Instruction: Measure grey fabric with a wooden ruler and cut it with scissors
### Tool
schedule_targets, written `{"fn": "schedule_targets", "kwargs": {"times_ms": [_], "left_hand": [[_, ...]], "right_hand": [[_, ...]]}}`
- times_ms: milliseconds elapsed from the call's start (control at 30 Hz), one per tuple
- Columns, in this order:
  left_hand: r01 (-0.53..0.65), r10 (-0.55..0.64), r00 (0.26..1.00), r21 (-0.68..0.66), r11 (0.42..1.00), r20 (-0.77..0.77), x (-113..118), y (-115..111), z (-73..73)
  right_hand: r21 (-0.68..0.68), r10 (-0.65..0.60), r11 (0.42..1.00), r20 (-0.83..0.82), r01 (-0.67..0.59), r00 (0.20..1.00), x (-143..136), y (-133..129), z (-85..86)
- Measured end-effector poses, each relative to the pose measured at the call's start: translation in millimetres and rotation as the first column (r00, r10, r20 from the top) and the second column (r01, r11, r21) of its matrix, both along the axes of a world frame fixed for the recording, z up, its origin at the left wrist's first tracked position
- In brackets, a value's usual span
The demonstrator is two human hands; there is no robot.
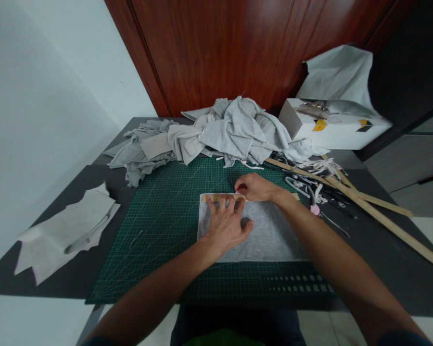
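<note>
A grey fabric piece (270,230) lies flat on the green cutting mat (159,226). Along its far edge runs a wooden ruler (205,198), its other end showing past my right wrist. My left hand (226,223) is open, fingers spread and pressing on the ruler, the thumb out over the fabric. Just right of those fingertips, at the fabric's far edge, my right hand (254,186) has its fingers closed together. Something small and pale may be between them, but I cannot make it out.
Crumpled grey cloth (238,129) is heaped at the back. A white box (332,129) stands back right. Long wooden strips (368,202), cords and scissors with a pink part (314,209) lie at right. Pale fabric scraps (72,226) lie at left, a thread (136,239) on the mat.
</note>
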State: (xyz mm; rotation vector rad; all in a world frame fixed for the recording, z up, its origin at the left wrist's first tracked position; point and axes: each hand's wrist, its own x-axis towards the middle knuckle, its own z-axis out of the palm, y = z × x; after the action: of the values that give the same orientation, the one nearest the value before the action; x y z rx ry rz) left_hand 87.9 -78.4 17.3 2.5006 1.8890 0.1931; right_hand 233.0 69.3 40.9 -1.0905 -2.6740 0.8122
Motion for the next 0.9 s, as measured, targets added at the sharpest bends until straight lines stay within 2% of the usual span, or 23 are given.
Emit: {"fn": "schedule_targets", "kwargs": {"times_ms": [167,400,667,900], "left_hand": [[-0.012,0.012,1.000,0.016,1.000,0.011,1.9,1.9,-2.2],[0.115,-0.115,0.990,0.008,0.993,0.081,3.6,10.4,-4.9],[0.131,-0.132,0.986,0.009,0.991,0.105,3.4,12.2,-1.2],[0.131,-0.132,0.988,0.011,0.991,0.076,4.1,10.7,-1.5]], "right_hand": [[0.001,-0.005,1.000,0.057,0.005,0.998,14.9,2.1,2.1],[0.045,0.009,0.999,0.006,-0.009,1.000,15.9,2.8,-4.9],[0.028,-0.021,0.999,0.029,0.020,0.999,32.9,1.5,-2.6],[0.055,-0.030,0.998,-0.007,0.030,1.000,29.4,-2.8,-4.0]]}}
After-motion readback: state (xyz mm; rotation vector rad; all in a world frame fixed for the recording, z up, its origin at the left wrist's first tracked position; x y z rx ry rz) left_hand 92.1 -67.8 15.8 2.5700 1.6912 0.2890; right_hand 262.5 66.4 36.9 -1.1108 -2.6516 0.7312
